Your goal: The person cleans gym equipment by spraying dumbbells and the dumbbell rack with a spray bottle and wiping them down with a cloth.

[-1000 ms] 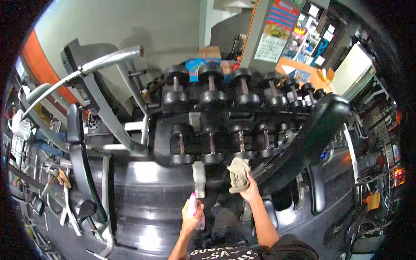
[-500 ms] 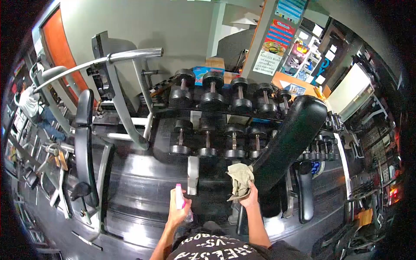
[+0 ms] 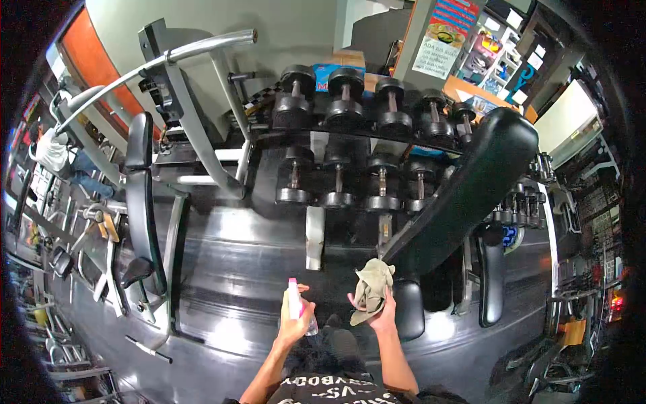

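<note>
A spray bottle (image 3: 294,301) with a pink and white head is held upright in my left hand (image 3: 296,324), fingers wrapped round its neck; its clear body is mostly hidden. In my right hand (image 3: 385,316) is a crumpled grey-green cloth (image 3: 371,289), which covers most of the fingers. Just beyond the cloth rises the tilted black backrest (image 3: 464,195) of a weight bench, and its seat (image 3: 408,310) lies beside my right hand. A small gap shows between the cloth and the backrest's lower end.
Black dumbbells (image 3: 346,97) fill a two-tier rack ahead. To the left stand a grey-framed machine (image 3: 202,128) and another padded bench (image 3: 145,209). A metal bench foot (image 3: 315,239) sticks out on the dark floor (image 3: 229,269). A person (image 3: 64,158) is at the far left.
My view has tilted down and shifted left, so the rack and benches sit higher and further right. The cloth is now more bunched in my right hand. Both hands keep their holds.
</note>
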The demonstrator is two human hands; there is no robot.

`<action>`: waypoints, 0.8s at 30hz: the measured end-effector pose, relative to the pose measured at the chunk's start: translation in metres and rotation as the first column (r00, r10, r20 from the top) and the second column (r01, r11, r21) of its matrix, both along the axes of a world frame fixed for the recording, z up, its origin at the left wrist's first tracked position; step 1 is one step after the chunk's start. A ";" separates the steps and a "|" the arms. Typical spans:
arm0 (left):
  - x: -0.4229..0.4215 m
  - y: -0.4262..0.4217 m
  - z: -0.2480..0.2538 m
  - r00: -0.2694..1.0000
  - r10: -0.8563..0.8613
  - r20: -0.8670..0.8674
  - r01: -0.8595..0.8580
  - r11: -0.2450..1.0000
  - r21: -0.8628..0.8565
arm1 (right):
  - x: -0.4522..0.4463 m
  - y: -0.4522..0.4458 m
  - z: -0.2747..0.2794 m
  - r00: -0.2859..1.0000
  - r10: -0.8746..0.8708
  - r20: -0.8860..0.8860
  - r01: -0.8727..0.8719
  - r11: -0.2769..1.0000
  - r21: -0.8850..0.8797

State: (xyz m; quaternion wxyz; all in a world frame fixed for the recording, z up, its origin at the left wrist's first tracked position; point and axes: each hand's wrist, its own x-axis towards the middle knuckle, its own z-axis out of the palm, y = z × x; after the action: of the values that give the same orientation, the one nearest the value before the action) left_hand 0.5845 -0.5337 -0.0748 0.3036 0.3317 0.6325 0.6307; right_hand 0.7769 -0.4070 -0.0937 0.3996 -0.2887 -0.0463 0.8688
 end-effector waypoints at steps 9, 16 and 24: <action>-0.070 0.038 -0.101 0.989 -0.035 0.143 0.060 0.983 -0.173 | -0.054 0.005 -0.097 0.999 -0.050 0.010 0.051 0.986 -0.159; -0.105 0.103 -0.235 0.997 -0.035 0.065 0.055 0.941 -0.335 | -0.096 0.036 -0.217 0.990 -0.058 0.127 0.087 0.970 -0.228; -0.091 0.153 -0.338 0.990 -0.024 -0.139 -0.034 0.915 -0.402 | -0.098 0.098 -0.297 0.988 -0.036 0.149 0.070 0.970 -0.232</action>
State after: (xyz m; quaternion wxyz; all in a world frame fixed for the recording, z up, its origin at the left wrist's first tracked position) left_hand 0.4935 -0.3811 -0.4130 0.3183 0.3038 0.7695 0.4628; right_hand 0.6785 -0.3090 -0.3910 0.3809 -0.3971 0.0368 0.8342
